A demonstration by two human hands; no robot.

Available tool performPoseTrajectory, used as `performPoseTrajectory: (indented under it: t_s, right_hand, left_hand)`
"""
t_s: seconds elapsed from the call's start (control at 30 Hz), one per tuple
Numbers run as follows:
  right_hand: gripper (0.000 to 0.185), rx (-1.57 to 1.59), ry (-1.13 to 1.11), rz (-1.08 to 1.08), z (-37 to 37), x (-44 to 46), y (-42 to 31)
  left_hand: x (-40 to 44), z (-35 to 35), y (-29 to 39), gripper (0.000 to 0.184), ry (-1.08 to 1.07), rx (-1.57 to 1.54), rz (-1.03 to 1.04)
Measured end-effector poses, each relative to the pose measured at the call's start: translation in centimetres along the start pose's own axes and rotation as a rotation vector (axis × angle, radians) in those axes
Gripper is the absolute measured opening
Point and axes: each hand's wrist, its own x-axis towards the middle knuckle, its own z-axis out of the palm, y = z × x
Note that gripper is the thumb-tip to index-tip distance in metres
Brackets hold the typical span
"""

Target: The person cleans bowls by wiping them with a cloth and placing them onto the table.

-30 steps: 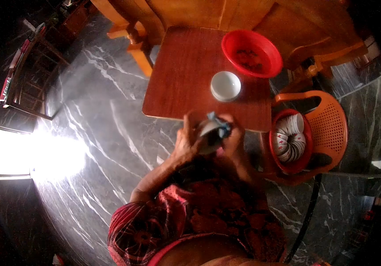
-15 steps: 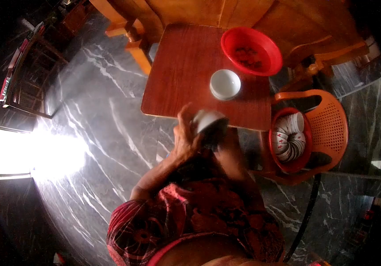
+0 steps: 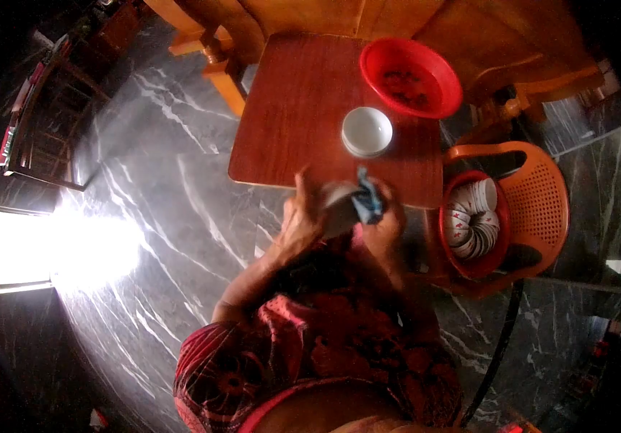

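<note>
My left hand (image 3: 300, 219) is closed around the side of a white bowl (image 3: 337, 202), blurred by motion, held over my lap near the table's front edge. In my right hand (image 3: 388, 222) is a bunched blue-grey cloth (image 3: 367, 202), pressed at the bowl's right rim. Just beyond, a small stack of white bowls (image 3: 367, 131) stands upright on the reddish-brown table (image 3: 289, 108). How many bowls are stacked I cannot tell.
A red basin (image 3: 437, 86) with dark bits inside sits at the table's back right corner. On the orange chair (image 3: 541, 202) to the right rests a red tub (image 3: 475, 268) holding several bowls in a ring. A wooden bench (image 3: 310, 18) stands behind the table.
My right hand has come up from below and behind the bowl to its right rim, bringing the cloth into clear view. My left hand keeps its hold on the bowl.
</note>
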Motion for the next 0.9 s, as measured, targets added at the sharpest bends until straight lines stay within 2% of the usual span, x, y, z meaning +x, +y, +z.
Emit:
performPoseTrajectory:
  t_s: [0.07,0.1,0.13,0.2,0.23,0.27,0.33,0.37,0.4,0.47,0.63,0.67,0.7,0.73,0.8,0.83,0.9]
  right_hand:
    - [0.070,-0.270,-0.225,-0.227,-0.5,1.2,-3.3]
    - [0.082,-0.251,-0.293,-0.247,-0.2,1.5,-3.3]
    - [0.082,-0.251,-0.294,-0.246,-0.3,1.8,-3.4]
    - [0.078,-0.302,-0.401,-0.379,-0.4,2.6,-3.8]
    - [0.067,-0.288,-0.432,-0.344,-0.4,3.0,-3.4]
    - [0.067,-0.288,-0.433,-0.344,-0.5,3.2,-2.9]
    - [0.052,-0.107,-0.434,-0.153,-0.6,3.4,-2.1]
    - [0.042,-0.061,-0.352,-0.092,-0.2,3.2,-2.1]
    - [0.042,-0.062,-0.353,-0.093,-0.1,3.1,-1.9]
    - [0.037,0.067,-0.250,0.099,0.2,2.7,-1.3]
    - [0.031,0.114,-0.066,0.118,2.1,-0.3,3.2]
    - [0.032,0.286,-0.067,0.361,2.5,-1.1,5.3]
    - [0.033,0.374,-0.071,0.480,2.9,-1.8,6.6]
    - [0.033,0.460,-0.064,0.602,3.4,-2.5,7.8]
    - [0.037,1.573,0.056,0.824,4.8,-3.6,8.7]
    - [0.037,1.573,0.056,0.823,4.9,-3.6,8.2]
    - [0.041,1.207,-0.037,0.770,4.5,-3.2,6.2]
  left_hand:
    - [-0.2,0.5,-0.1,0.059,-0.019,0.027,0.014]
    - [-0.5,0.7,-0.4,0.058,-0.064,0.051,0.021]
    - [-0.4,0.7,-0.1,0.059,-0.080,0.031,0.022]
    - [-0.4,0.5,0.5,0.060,-0.096,0.012,0.021]
    - [-0.5,0.1,0.6,0.064,-0.129,-0.069,-0.028]
    - [-0.5,-0.1,0.7,0.069,-0.162,-0.149,-0.076]
    - [-0.5,0.1,0.2,0.068,-0.114,-0.175,-0.032]
    - [-0.4,0.1,0.0,0.070,-0.065,-0.200,0.014]
    - [-0.3,0.1,-0.1,0.070,-0.063,-0.201,0.015]
    - [-0.2,-0.1,0.5,0.070,-0.013,-0.224,0.005]
    - [-0.2,-0.1,1.3,0.070,0.041,-0.259,0.111]
    - [-0.2,0.1,1.0,0.080,0.067,-0.295,0.117]
    - [-0.2,0.3,0.8,0.093,0.092,-0.330,0.124]
    - [-0.1,0.4,0.7,0.093,0.090,-0.330,0.125]
    - [-0.1,0.6,0.6,0.088,0.105,-0.269,0.207]
    - [-0.1,0.6,0.3,0.088,0.104,-0.269,0.208]
    - [0.0,0.5,-0.1,0.083,0.085,-0.202,0.196]
